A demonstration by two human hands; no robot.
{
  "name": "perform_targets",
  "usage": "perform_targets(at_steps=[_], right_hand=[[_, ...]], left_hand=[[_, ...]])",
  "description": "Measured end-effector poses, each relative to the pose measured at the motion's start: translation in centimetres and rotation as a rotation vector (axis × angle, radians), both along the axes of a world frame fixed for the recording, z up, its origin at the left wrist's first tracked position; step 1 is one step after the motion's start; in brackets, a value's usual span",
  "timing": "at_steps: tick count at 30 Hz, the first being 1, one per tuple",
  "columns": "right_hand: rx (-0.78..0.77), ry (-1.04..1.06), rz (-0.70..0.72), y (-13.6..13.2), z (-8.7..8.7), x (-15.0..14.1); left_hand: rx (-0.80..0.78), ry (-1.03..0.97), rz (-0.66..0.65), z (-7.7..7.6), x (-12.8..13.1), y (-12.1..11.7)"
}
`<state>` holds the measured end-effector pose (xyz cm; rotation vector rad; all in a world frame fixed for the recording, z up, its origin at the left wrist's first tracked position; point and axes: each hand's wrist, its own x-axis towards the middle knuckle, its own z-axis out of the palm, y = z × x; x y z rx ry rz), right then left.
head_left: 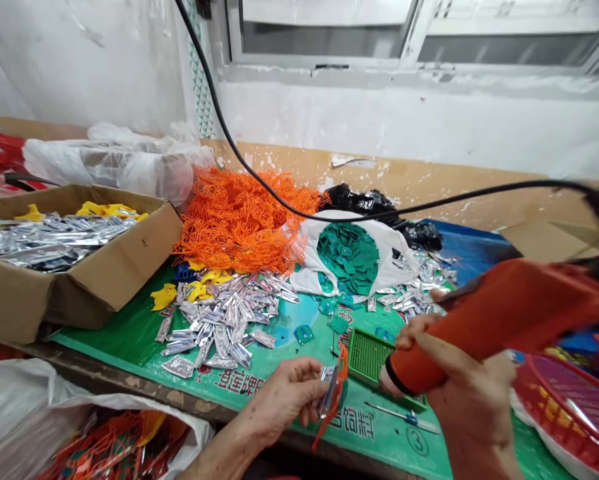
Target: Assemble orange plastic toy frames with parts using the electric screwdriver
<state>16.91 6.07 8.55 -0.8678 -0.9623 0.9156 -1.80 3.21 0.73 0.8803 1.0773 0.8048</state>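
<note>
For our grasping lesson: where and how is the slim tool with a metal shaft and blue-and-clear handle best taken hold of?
Probably pinch the slim tool by its handle, from above on the near side: it lies flat, its handle is thicker than its shaft, and the green perforated plastic basket occupies the far side.

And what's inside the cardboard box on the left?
Silver pieces make up most of what shows inside the cardboard box, with some yellow pieces toward its far side. Anything beneath that top layer is covered.
</note>
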Motion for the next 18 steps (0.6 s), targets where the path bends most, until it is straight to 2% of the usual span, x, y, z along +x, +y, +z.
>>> perform_targets(at_steps=[3, 6, 11, 16, 18], right_hand=[[-0.072, -0.106, -0.098, 1.3, -1.1, 1.2], [-0.127, -0.268, -0.245, 2.5, -1.8, 2.6], [-0.169, -0.554, -0.474, 2.8, -1.0, 3.5], [-0.179, -0.638, -0.538, 1.8, -0.2, 3.4], [-0.114, -0.635, -0.515, 1.5, -0.2, 3.8]], left_hand=[[-0.074, -0.139, 0.084, 0.0, -0.4, -0.6], [-0.117, -0.357, 0.152, -0.2, -0.7, -1.2], [-0.134, -0.566, 0.243, -0.8, -1.0, -2.4], [-0.221, -0.635, 0.362, -1.3, -1.5, -3.6], [-0.272, -0.662, 0.404, -1.3, -1.9, -4.0]])
